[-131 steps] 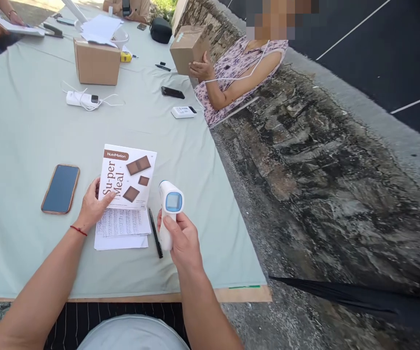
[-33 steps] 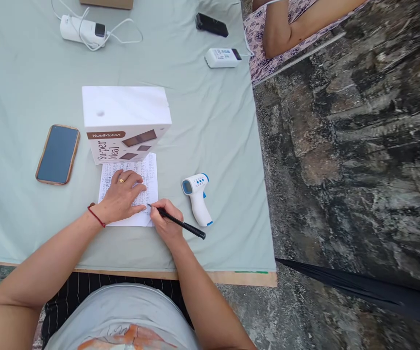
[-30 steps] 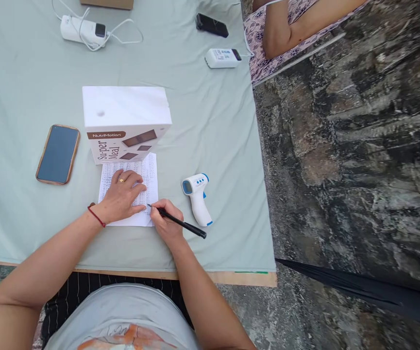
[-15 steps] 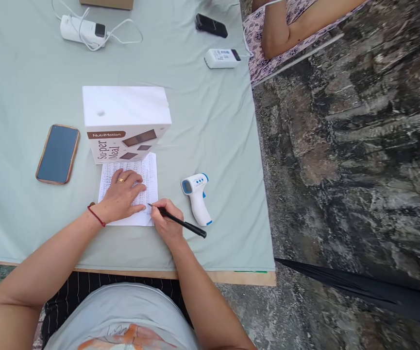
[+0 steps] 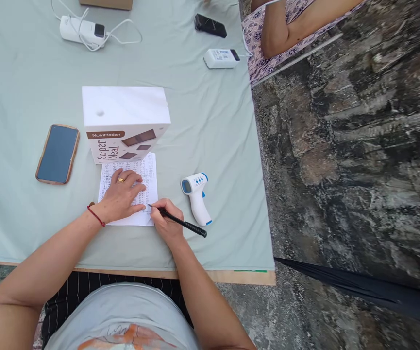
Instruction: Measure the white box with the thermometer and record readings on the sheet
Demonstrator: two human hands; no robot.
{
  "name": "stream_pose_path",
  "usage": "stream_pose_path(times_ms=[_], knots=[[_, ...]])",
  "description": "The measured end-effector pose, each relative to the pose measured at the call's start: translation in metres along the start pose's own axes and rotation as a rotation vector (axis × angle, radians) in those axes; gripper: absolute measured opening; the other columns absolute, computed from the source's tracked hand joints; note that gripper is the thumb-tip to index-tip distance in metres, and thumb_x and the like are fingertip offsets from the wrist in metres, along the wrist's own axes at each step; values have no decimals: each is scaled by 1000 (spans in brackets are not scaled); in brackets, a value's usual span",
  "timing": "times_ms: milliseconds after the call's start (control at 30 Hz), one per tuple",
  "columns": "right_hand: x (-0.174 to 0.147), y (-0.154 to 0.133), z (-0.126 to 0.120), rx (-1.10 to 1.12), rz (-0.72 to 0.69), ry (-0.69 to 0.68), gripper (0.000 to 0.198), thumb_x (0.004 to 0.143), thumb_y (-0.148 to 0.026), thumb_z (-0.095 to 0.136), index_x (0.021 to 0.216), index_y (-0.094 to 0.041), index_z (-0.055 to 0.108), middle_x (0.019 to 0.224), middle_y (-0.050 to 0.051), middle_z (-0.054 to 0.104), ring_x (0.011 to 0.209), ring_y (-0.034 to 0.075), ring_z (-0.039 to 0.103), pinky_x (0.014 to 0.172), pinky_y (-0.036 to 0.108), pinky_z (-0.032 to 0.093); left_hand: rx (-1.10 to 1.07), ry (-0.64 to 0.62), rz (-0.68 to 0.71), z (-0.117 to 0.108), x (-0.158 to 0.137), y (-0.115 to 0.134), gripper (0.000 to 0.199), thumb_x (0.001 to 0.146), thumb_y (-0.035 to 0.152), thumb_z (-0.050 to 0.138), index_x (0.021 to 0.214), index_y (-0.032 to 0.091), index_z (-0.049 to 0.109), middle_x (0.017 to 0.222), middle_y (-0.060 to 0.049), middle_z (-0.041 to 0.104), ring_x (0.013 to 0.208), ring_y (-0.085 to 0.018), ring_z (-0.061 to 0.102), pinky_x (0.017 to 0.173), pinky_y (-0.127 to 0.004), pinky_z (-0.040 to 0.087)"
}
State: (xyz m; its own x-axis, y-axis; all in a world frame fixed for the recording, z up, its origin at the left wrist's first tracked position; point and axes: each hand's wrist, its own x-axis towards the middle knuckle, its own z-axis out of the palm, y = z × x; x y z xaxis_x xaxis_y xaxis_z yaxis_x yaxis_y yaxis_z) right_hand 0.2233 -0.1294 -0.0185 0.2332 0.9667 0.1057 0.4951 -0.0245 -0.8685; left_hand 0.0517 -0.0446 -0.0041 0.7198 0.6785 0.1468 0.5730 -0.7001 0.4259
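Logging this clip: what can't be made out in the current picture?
Paper, head view: its writing is too small to read and partly covered by the left hand.
Brown box, head view: cut off by the top edge.
Thermometer screen, head view: too small to read.

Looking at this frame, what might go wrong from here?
The left hand lies across the marked rows on the paper, so ink might smear. The right hand holds the pen with its rear end near the thermometer; a wide stroke might knock it.
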Motion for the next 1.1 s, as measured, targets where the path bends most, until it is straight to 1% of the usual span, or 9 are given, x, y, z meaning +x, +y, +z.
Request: stream_pose_path(times_ms=[133,333,667,767,833,900,933,1000,1100], knots=[[0,0,1,25,5,5,9,74,-25,51,66,-23,54,55,-5,52,50,12,45,51,25,40,-7,-5,-4,-1,0,0,40,77,38,77,110,18,64,120,-13,59,118,-32,49,111,-60,30],[0,2,2,26,10,49,9,74,-27,51,67,-23,54,54,-5,52,50,12,46,52,26,40,0,7,5,0,0,0,40,77,38,77,110,18,64,120,-13,60,118,-32,50,111,-60,30],[-2,6,2,3,-12,25,7,73,-24,52,66,-24,53,56,-5,52,51,12,45,53,26,41,3,8,6,1,0,-2,40,77,39,77,109,19,64,121,-13,59,117,-32,50,110,-59,31],[-4,8,4,1,-8,98,9,78,-26,52,69,-24,54,58,-5,53,54,13,48,54,27,43,-10,17,9,2,1,-2,39,77,39,77,108,21,63,121,-12,59,117,-32,50,109,-60,31],[-4,10,4,-8,-27,168,10,84,-28,51,78,-23,58,66,-2,58,60,15,53,58,28,47,-18,40,30,1,2,-1,35,78,37,74,107,20,62,118,-12,59,116,-32,50,108,-60,33],[-3,12,2,-44,-100,192,12,89,-30,51,89,-23,62,79,1,63,73,17,60,67,31,52,-47,122,55,-1,2,-1,27,83,34,67,106,21,60,115,-11,59,113,-30,52,105,-56,38],[-1,15,0,-74,-156,182,13,91,-29,51,95,-23,63,86,4,64,80,18,62,73,33,53,-64,195,48,-3,1,-2,23,85,32,63,106,21,58,113,-11,58,111,-29,52,102,-54,41],[4,22,-5,-154,-265,139,21,94,-25,48,107,-24,64,95,7,64,91,21,62,81,37,54,-80,401,-11,-9,-1,-5,22,87,29,58,108,24,52,111,-10,54,110,-29,52,98,-52,44],[15,38,-12,-292,-373,79,38,96,-15,37,124,-22,61,102,11,62,97,23,61,84,42,54,-33,777,-146,-19,-6,-18,34,85,31,59,116,27,43,117,-11,44,117,-30,48,101,-56,42]])
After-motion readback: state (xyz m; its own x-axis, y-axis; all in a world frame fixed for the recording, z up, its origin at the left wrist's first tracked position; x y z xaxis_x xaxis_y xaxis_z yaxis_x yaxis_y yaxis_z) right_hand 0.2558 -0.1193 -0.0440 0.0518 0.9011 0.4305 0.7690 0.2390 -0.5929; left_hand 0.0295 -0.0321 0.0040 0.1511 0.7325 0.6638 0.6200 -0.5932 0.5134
